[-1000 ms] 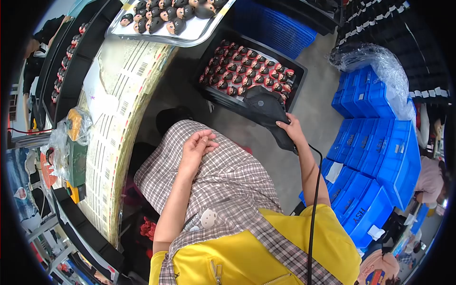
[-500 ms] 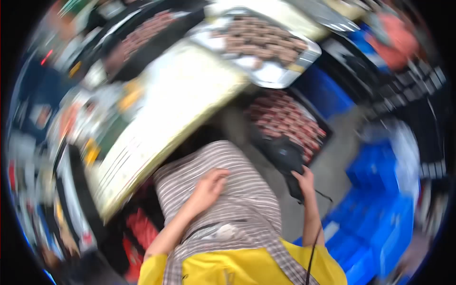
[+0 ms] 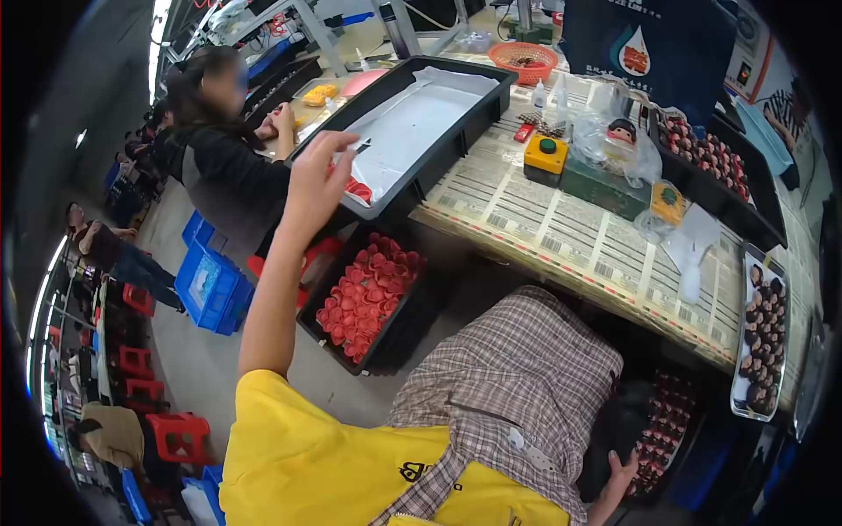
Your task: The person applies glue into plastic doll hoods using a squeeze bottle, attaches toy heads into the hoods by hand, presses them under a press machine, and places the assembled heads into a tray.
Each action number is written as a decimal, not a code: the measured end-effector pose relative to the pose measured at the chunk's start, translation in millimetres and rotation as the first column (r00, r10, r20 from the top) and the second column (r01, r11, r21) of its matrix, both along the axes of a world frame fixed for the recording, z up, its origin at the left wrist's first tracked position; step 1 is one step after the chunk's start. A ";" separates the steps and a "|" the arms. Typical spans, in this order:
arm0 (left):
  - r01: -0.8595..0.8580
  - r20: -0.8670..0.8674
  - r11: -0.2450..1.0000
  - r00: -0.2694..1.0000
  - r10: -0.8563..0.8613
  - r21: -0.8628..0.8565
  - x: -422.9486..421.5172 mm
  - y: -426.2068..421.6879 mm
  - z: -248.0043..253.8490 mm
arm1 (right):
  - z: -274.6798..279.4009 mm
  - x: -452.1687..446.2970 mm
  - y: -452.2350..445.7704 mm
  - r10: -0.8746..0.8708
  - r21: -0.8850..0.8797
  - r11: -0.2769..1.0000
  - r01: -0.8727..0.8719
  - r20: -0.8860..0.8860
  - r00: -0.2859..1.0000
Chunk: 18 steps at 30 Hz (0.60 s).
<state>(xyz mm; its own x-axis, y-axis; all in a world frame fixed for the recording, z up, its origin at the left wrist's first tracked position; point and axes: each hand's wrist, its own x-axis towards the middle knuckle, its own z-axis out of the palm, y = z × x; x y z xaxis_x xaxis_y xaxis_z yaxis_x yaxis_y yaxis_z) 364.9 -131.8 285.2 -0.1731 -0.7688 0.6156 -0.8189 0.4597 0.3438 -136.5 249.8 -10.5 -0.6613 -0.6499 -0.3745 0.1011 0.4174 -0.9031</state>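
My left hand is raised over the near left corner of a black tray lined with white paper. Its fingers are partly bent and apart, with no held thing visible. A few red pieces show just beneath it in that corner. My right hand is low at the right of my lap, fingers spread. It is beside a dark object whose kind I cannot make out, and a tray of small dark and pink figure pieces. Whether it touches either is unclear.
A black crate of red cup-shaped pieces stands below the tray. On the worktable are a yellow button box, a plastic-wrapped doll head and an orange basket. A person sits at the left near blue crates.
My view has swung left along the worktable. My left hand has risen from my lap to the paper-lined tray. My right hand has opened beside the dark object it was at before.
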 end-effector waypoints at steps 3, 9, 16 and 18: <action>-0.233 0.095 0.972 0.967 0.235 -0.026 80.5 -52.3 -4.5 | 15.6 6.3 -13.0 0.132 0.053 0.990 -0.132 0.016 0.991; -0.487 0.323 0.862 0.845 0.426 0.138 193.8 -139.8 -38.5 | 69.1 43.7 -25.8 0.063 0.075 0.995 -0.065 0.036 0.997; -0.503 0.508 0.768 0.817 0.273 0.396 220.2 -193.3 -47.7 | 56.6 39.0 -24.2 0.109 0.115 0.988 -0.099 -0.087 0.990; -0.473 0.462 0.735 0.853 0.243 0.486 216.7 -203.0 -42.8 | 60.5 42.0 -26.1 0.088 0.118 0.990 -0.080 -0.063 0.994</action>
<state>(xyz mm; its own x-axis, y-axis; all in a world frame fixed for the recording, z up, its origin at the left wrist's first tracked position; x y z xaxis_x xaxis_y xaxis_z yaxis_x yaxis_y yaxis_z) 581.6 -334.8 242.4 0.0796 -0.9968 0.0026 -0.9919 -0.0789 0.1000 -94.5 223.7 50.0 -0.6329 -0.6590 -0.4063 0.0016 0.5237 -0.8519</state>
